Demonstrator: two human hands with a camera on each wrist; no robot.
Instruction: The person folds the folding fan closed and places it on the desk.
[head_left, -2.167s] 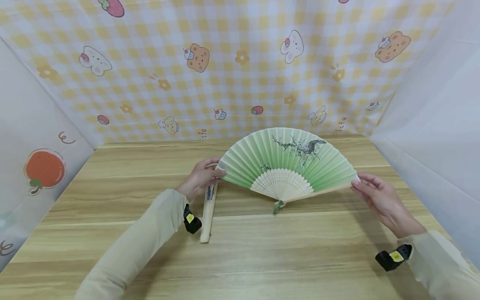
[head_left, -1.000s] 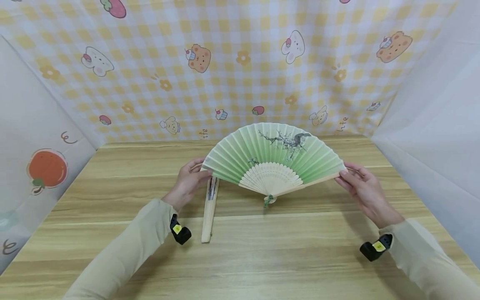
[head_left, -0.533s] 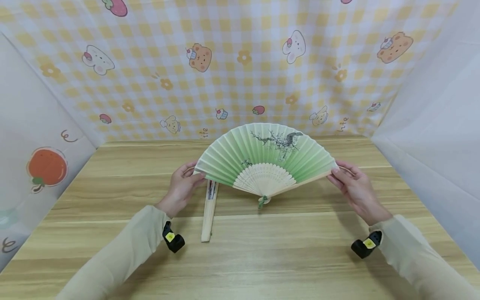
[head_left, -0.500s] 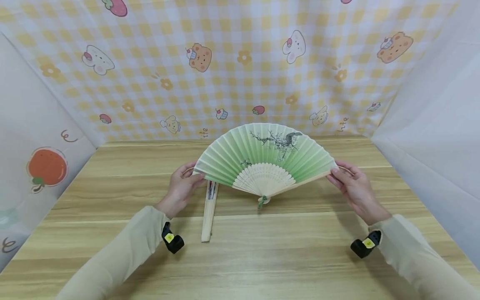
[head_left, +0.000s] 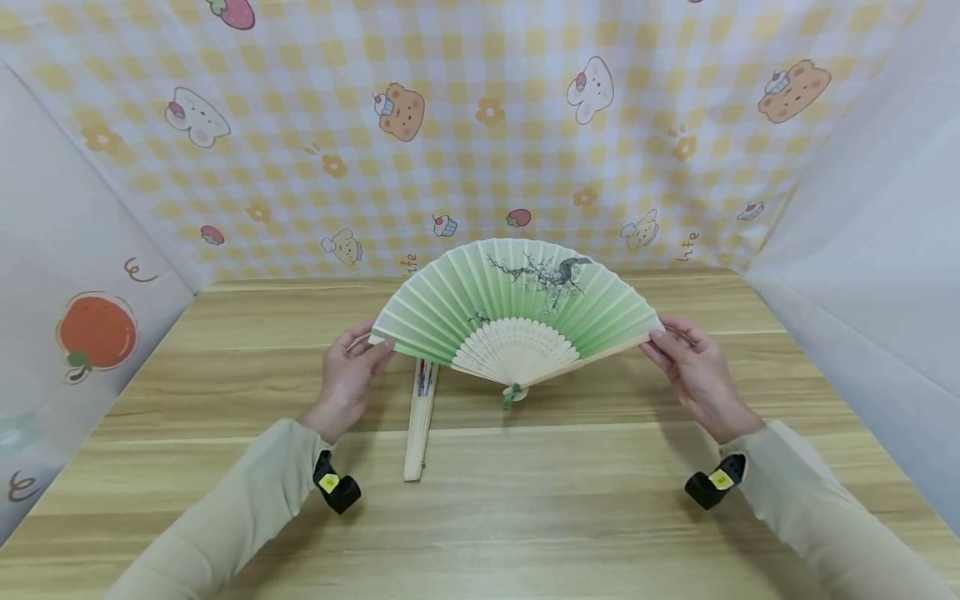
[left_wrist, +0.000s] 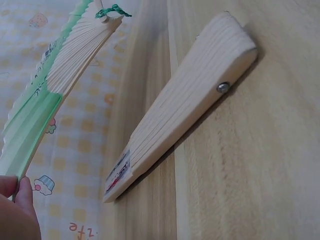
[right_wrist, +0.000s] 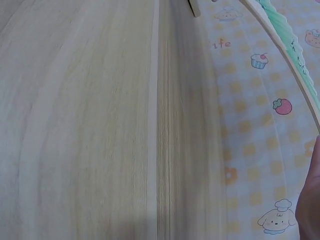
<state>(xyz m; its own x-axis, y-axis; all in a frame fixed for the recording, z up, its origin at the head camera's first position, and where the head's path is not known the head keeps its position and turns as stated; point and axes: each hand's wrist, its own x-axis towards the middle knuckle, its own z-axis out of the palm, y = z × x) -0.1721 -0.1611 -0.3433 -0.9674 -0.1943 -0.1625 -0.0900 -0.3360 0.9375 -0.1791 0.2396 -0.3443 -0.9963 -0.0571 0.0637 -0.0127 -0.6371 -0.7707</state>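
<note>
A green folding fan, spread wide, is held up above the table between both hands. Dark blossom branches decorate its pleats, its ribs are pale, and a green tassel hangs from the pivot. My left hand pinches the fan's left end between thumb and fingers. My right hand pinches the right end stick the same way. Below the fan's left part lies a folded fan with pale wooden sticks, its upper end covered by the green one. In the left wrist view, the folded fan shows a metal rivet.
The wooden table reaches back to a yellow checked cloth with cartoon animals. White cloth walls stand at both sides. A black wrist camera sits on the left wrist, another on the right.
Both hands have carried the spread green fan to the left and slightly up, still pinching its two ends. The folded fan has stayed in place on the table.
</note>
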